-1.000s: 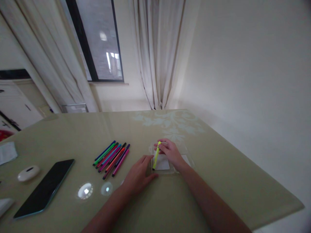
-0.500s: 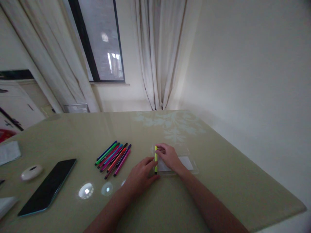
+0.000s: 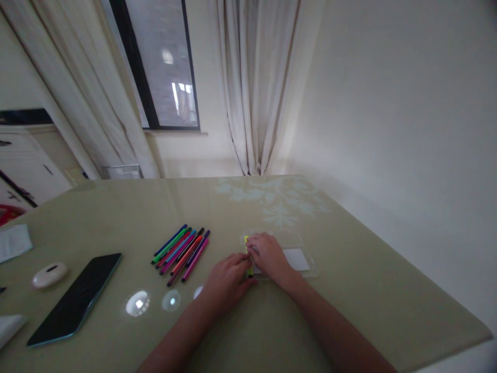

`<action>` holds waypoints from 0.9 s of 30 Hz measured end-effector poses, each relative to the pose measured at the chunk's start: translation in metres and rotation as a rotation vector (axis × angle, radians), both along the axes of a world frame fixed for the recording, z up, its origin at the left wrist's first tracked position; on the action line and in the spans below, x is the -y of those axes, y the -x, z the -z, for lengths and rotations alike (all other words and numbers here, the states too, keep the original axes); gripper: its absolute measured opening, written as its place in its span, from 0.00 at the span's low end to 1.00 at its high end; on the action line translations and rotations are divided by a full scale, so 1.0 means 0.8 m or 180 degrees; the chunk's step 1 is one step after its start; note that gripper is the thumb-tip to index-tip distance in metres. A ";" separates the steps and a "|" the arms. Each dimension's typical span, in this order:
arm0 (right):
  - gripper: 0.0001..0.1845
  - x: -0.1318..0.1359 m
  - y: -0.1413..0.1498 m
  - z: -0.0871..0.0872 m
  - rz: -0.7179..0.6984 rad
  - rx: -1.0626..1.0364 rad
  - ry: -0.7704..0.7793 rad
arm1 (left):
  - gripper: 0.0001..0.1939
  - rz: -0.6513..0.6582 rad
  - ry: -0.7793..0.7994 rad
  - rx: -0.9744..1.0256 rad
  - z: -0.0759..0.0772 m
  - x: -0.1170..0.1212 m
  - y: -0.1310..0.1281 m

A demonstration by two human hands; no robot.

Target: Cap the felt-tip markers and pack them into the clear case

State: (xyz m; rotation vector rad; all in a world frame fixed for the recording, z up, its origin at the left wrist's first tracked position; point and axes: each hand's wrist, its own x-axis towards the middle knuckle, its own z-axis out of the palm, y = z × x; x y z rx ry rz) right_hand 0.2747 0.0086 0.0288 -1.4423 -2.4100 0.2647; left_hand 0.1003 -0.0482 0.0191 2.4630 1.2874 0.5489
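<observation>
A yellow felt-tip pen (image 3: 250, 271) with a dark end lies along the left side of a clear plastic case (image 3: 313, 269). The fingers of my right hand (image 3: 269, 256) are closed together on its upper and middle part, covering much of it. Lower down, my left hand (image 3: 226, 280) has its fingers and thumb around the pen's near end. Both hands almost touch each other over the case. Inside the case a white card (image 3: 297, 259) shows to the right of my right hand. Whether the pen is pressed fully down into the case is hidden by the fingers.
Several coloured felt-tip pens (image 3: 182, 254) lie in a loose slanted bundle left of my hands. Farther left are a black phone or tablet (image 3: 77, 298), a white oval object (image 3: 49, 275) and a folded pale sheet (image 3: 14, 243). A wall borders the table (image 3: 368, 290) on the right.
My right hand has flattened and come down over the yellow pen, covering more of it. The pen's far end sits slightly lower and farther left. My left hand has barely moved.
</observation>
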 end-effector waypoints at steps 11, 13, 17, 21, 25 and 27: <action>0.12 -0.006 -0.014 0.007 0.0127 -0.1914 -0.0130 | 0.15 -0.0895 -0.0504 0.0369 -0.014 -0.014 0.040; 0.12 -0.007 -0.016 0.001 0.0272 -0.2174 -0.0186 | 0.14 -0.1615 -0.0634 -0.0110 -0.023 -0.019 0.060; 0.12 -0.006 -0.017 -0.003 0.0432 -0.2369 -0.0150 | 0.14 -0.2138 -0.0629 -0.1159 -0.025 -0.024 0.089; 0.11 -0.007 -0.016 0.000 0.0479 -0.2307 -0.0119 | 0.15 -0.2051 -0.0385 -0.1174 -0.012 -0.027 0.097; 0.11 -0.004 -0.011 0.000 0.0477 -0.2383 -0.0045 | 0.13 -0.1809 -0.0274 -0.0577 -0.011 -0.029 0.087; 0.11 0.001 -0.005 -0.003 0.0443 -0.2523 0.0135 | 0.14 -0.1612 0.0054 0.0135 -0.018 -0.026 0.073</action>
